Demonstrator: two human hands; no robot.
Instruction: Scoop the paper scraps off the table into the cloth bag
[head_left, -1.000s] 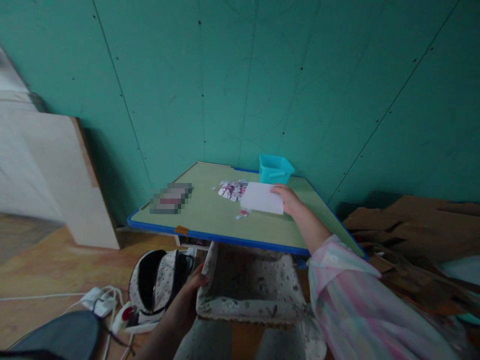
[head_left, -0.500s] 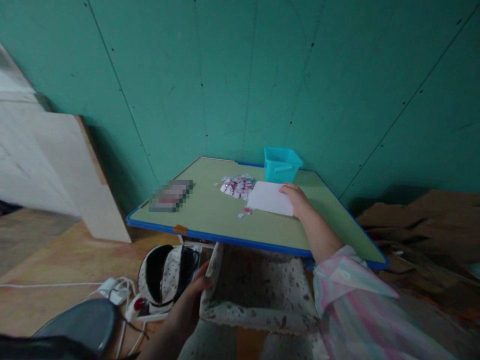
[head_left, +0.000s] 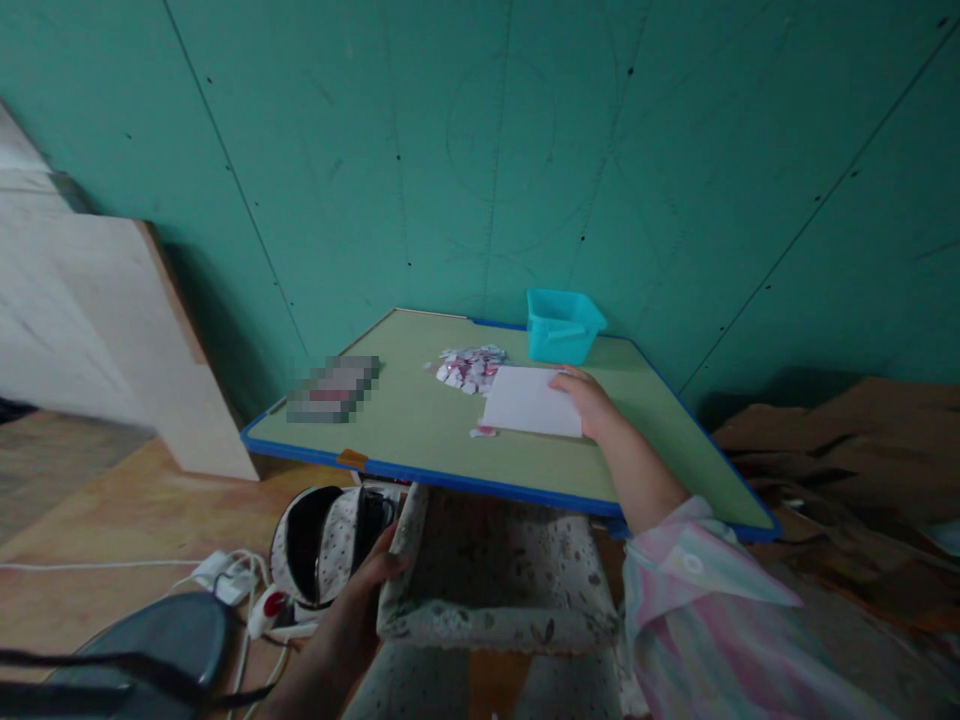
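My right hand [head_left: 583, 400] grips the right end of a white card [head_left: 529, 402], held low over the green tabletop [head_left: 420, 440]. A heap of small white and pink paper scraps [head_left: 469, 368] lies just beyond the card's left edge. Close to the card's lower left corner are a few loose bits [head_left: 484, 432]. Below the table's front edge, my left hand [head_left: 379, 570] holds the left side of a fabric-lined bin [head_left: 495, 630] with a floral print. The bin's open top sits under the edge. Its lining looks dark inside, and I make out nothing lying there.
A turquoise plastic basket [head_left: 562, 330] stands at the table's back. A blurred-out flat item [head_left: 334, 390] lies at the left. On the floor are a spotted bag [head_left: 330, 545], white cables [head_left: 232, 575] and a grey stool [head_left: 150, 650]. Cardboard [head_left: 847, 440] is piled to the right.
The card in my right hand has moved a little left and nearer me, and the loose bits shifted with it. My left hand and the bin have moved slightly left in view.
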